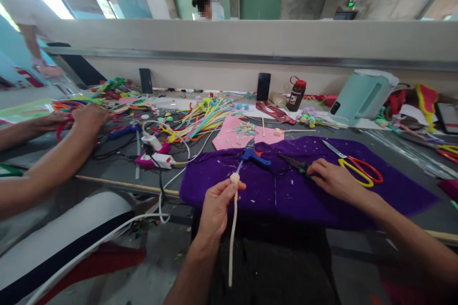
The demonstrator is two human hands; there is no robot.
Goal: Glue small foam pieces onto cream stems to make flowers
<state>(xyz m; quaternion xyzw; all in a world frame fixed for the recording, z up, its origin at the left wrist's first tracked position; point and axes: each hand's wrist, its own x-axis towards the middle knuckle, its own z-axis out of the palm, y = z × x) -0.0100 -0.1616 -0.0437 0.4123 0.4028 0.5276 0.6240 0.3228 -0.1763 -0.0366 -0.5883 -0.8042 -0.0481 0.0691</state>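
My left hand (216,207) pinches a cream pipe-cleaner stem (233,243) just under the small pale bud (234,178) at its top; the rest of the stem hangs down. My right hand (332,180) has its fingers closed at the handles of dark, pointed pliers (291,162) lying on the purple cloth (229,205). Beyond my left hand a blue glue gun (255,156) rests on the cloth. Scissors with red and yellow handles (358,171) lie partly behind my right wrist, blades pointing away to the left.
A pink sheet (225,140) carries small pastel bits. Behind it are a bundle of pipe cleaners (203,116), a phone (263,86), a brown bottle (296,95) and a mint kettle (363,95). A power strip (155,160) and cables lie left, near a co-worker's arms (60,152).
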